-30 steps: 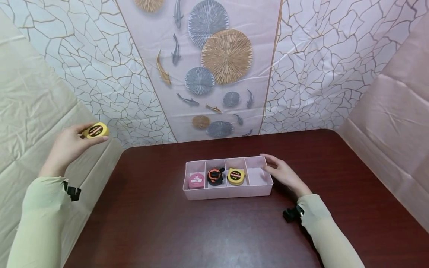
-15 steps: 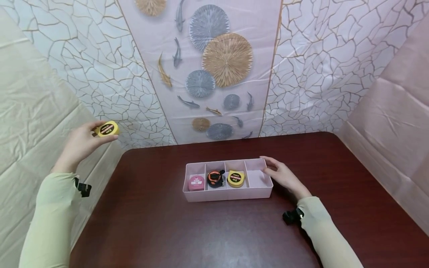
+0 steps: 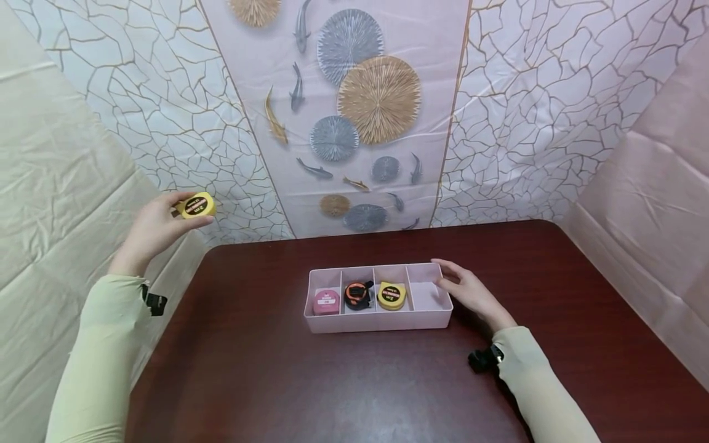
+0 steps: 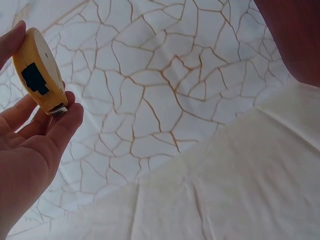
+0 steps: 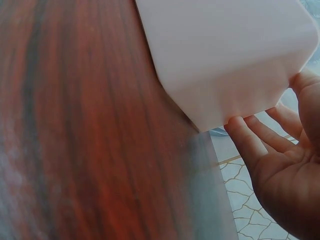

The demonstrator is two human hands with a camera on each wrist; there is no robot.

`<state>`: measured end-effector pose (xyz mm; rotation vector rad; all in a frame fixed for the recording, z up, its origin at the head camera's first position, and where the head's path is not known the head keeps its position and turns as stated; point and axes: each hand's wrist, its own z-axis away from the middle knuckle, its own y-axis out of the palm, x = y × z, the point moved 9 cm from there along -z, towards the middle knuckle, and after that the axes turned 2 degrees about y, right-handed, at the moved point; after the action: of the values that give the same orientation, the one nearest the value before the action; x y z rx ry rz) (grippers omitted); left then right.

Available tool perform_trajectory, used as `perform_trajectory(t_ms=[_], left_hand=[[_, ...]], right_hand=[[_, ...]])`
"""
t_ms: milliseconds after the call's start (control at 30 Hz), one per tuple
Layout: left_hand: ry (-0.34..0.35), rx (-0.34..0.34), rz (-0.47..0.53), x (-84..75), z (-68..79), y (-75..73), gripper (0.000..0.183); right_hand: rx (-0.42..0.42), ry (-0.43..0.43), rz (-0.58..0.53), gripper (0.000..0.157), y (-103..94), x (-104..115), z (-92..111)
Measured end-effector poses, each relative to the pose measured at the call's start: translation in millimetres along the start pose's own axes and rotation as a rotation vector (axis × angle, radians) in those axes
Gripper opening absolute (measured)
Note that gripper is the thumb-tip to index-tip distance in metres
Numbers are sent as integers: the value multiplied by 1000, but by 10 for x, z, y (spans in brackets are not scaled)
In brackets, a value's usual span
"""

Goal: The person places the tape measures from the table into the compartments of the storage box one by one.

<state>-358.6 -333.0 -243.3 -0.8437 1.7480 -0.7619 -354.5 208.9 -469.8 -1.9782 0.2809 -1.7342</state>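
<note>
High at the left, over the table's far left corner, my left hand holds a yellow tape measure between thumb and fingers, its black "2m" label showing. In the left wrist view, the tape measure shows its yellow edge with a black patch and a metal hook near the fingertips. My right hand grips the right end of a pale pink divided box, thumb at the rim and fingers on the outside. The box holds a pink tape measure, a black-and-orange one and another yellow one. Its rightmost compartment is empty.
The box stands on a dark reddish-brown table. A patterned cloth hangs behind the table, with plain cream cloth at the left and pinkish cloth at the right. Each wrist wears a small black camera.
My left hand has moved to the right and slightly up with the yellow tape measure. The right hand and the box have stayed in place on the table.
</note>
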Motion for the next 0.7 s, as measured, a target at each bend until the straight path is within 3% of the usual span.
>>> perform_trajectory(t_ms=[167, 433, 700], left_hand=[[29, 3, -4, -136, -50, 83, 78], [63, 26, 17, -263, -120, 246, 76], [80, 72, 36, -417, -167, 402, 74]], right_hand=[[5, 1, 1, 51, -19, 133, 48], [-15, -28, 16, 53, 4, -103, -52], [-17, -7, 27, 53, -5, -156, -66]])
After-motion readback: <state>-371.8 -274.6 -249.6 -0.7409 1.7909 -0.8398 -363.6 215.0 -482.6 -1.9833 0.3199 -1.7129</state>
